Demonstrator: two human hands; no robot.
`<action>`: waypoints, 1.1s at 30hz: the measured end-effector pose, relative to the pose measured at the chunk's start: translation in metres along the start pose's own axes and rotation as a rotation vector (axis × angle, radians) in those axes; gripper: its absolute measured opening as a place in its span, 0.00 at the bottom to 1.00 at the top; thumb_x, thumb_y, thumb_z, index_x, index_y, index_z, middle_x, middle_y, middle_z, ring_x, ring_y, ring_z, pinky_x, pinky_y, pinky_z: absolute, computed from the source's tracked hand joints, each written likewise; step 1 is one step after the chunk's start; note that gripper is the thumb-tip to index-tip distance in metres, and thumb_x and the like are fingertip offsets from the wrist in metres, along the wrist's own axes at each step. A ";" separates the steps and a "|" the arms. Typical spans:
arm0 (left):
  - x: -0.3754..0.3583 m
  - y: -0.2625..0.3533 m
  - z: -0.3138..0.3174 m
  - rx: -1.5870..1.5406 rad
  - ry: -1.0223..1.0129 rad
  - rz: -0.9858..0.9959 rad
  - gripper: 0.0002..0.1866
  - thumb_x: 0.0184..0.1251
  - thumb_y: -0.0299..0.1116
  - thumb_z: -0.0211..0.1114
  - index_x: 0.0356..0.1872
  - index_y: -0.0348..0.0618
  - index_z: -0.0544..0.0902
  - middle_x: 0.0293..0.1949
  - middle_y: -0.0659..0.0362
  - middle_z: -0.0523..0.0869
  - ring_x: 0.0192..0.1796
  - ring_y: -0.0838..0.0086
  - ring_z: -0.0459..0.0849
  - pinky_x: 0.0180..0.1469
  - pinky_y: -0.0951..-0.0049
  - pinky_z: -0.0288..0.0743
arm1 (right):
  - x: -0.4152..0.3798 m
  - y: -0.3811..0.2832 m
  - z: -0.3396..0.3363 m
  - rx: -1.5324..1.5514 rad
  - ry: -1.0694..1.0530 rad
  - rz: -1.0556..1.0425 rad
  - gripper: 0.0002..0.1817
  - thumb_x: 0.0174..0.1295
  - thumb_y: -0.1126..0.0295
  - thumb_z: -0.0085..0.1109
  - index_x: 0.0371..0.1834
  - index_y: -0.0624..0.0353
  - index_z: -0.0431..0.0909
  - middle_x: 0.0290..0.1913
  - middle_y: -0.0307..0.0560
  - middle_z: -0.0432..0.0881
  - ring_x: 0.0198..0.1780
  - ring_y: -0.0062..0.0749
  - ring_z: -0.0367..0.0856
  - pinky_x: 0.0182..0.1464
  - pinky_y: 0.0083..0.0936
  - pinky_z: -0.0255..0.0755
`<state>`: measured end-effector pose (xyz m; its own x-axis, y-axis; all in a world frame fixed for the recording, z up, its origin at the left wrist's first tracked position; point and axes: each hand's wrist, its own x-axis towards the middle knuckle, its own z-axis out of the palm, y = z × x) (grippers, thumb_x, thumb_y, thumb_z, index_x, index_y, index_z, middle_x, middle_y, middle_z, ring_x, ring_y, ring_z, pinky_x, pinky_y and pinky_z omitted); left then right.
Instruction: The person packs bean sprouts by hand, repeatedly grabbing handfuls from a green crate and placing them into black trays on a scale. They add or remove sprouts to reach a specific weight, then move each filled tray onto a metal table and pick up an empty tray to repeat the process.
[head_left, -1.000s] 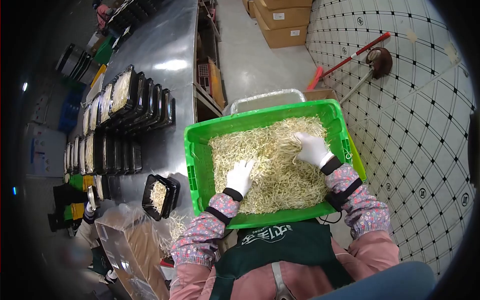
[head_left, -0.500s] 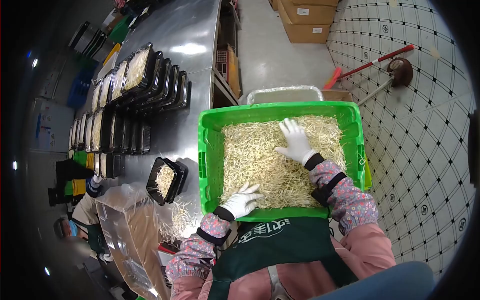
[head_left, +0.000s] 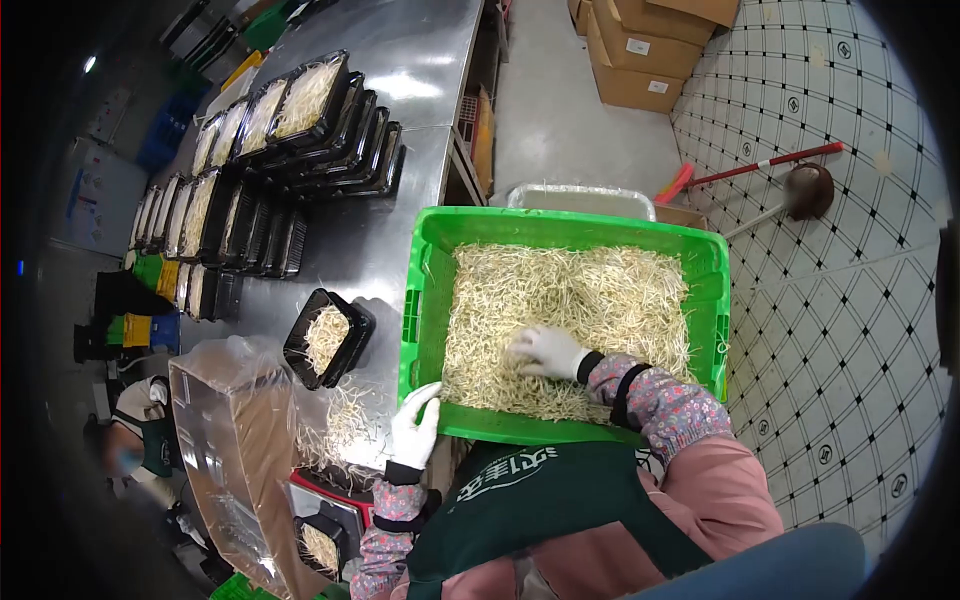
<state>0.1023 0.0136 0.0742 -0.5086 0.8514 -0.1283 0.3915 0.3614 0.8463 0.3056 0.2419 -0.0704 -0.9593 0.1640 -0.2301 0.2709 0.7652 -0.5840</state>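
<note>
A green crate (head_left: 565,225) full of pale bean sprouts (head_left: 510,300) lies in front of me. My right hand (head_left: 548,352), in a white glove, presses into the sprouts near the crate's middle; its fingers are blurred and partly buried. Beside the crate's lower left corner is my left hand (head_left: 414,425), also gloved, with the thumb apart from the fingers and nothing held. Left of the crate, a black tray (head_left: 318,340) with some sprouts sits on the metal table (head_left: 400,250). Loose sprouts (head_left: 340,430) are scattered near my left hand.
Stacked black trays (head_left: 300,100) of sprouts stand at the upper left. A plastic-lined carton (head_left: 240,440) is at the lower left, near another small tray (head_left: 320,548). A co-worker (head_left: 145,430) is at the far left. Cardboard boxes (head_left: 650,60) stand on the floor.
My right hand has moved down and left through the sprouts. My left hand has left the sprouts and moved left, outside the crate. The view has shifted, showing the lower small tray.
</note>
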 end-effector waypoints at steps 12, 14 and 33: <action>-0.059 -0.035 -0.044 -0.067 0.343 -0.117 0.12 0.69 0.23 0.59 0.50 0.35 0.85 0.48 0.53 0.87 0.54 0.67 0.83 0.60 0.69 0.73 | 0.005 -0.024 -0.065 0.418 0.336 0.369 0.31 0.58 0.46 0.68 0.62 0.47 0.79 0.62 0.54 0.78 0.63 0.48 0.76 0.65 0.34 0.69; -0.070 -0.033 -0.051 -0.036 0.350 -0.141 0.12 0.69 0.22 0.59 0.50 0.35 0.85 0.49 0.52 0.87 0.53 0.67 0.83 0.60 0.69 0.73 | 0.006 -0.029 -0.074 0.484 0.147 0.300 0.41 0.55 0.42 0.68 0.71 0.48 0.70 0.70 0.57 0.68 0.70 0.52 0.68 0.70 0.38 0.63; -0.117 -0.071 -0.059 -0.164 0.528 -0.243 0.12 0.69 0.25 0.60 0.49 0.37 0.86 0.47 0.53 0.88 0.51 0.68 0.85 0.57 0.71 0.75 | 0.073 -0.020 -0.009 -0.121 0.276 0.266 0.27 0.56 0.47 0.66 0.55 0.48 0.81 0.56 0.49 0.81 0.59 0.47 0.77 0.58 0.45 0.71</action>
<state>0.0891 -0.1339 0.0598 -0.8968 0.4332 -0.0894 0.1144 0.4224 0.8992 0.2295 0.2446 -0.0685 -0.8468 0.5148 -0.1336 0.5172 0.7386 -0.4323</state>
